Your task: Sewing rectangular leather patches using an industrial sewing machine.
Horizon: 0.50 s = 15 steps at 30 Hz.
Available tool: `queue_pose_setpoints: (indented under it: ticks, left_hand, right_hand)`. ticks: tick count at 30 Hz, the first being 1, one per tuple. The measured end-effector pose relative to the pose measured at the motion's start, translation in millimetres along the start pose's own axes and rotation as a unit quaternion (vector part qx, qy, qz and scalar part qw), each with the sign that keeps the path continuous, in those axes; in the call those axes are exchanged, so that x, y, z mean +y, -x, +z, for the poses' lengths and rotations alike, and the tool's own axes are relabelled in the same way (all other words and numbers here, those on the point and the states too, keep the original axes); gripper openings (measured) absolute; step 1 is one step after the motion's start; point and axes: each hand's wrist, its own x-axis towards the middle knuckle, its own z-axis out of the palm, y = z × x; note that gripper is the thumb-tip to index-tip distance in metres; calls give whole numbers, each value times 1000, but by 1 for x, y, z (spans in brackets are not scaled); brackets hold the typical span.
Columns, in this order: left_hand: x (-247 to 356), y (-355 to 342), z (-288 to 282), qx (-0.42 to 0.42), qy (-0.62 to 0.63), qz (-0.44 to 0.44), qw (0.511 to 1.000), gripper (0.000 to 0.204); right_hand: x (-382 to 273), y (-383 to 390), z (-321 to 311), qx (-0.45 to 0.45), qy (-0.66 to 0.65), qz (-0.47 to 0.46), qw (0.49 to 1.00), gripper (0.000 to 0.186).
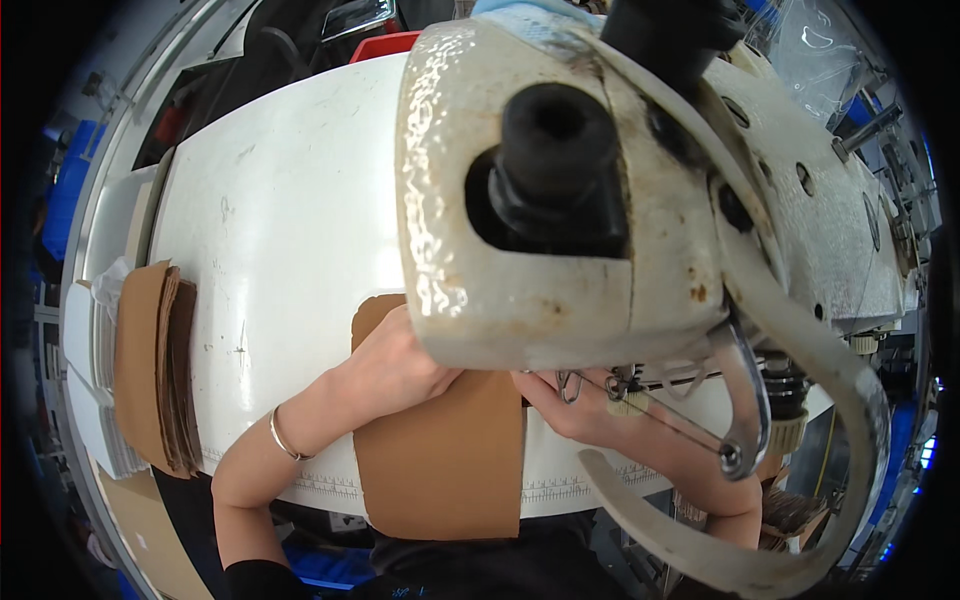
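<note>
Left hand (400,365) and right hand (560,400) bare, no gloves; both forearms bare; thin silver metal bangle (283,437) circling the left wrist; dark black sleeve edge (262,580) at left upper arm; dark black top (470,570) over the torse, faint blue print at its lower edge.

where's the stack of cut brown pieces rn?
Head view: the stack of brown pieces sits at the left edge of the white table, left of the left hand, which rests on a separate brown piece under the sewing machine head.
</note>
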Motion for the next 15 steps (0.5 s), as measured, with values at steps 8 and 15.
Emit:
queue_pose_setpoints:
  ticks: [8,15]
  left_hand:
    - [14,7,-6,-39,-31,1,999,34]
    - [135,92,-3,-164,27,-26,986,64]
  right_hand:
    - [-10,8,1,-18,60,-37,997,46]
    - [-119,68,-22,62,-158,-23,985,44]
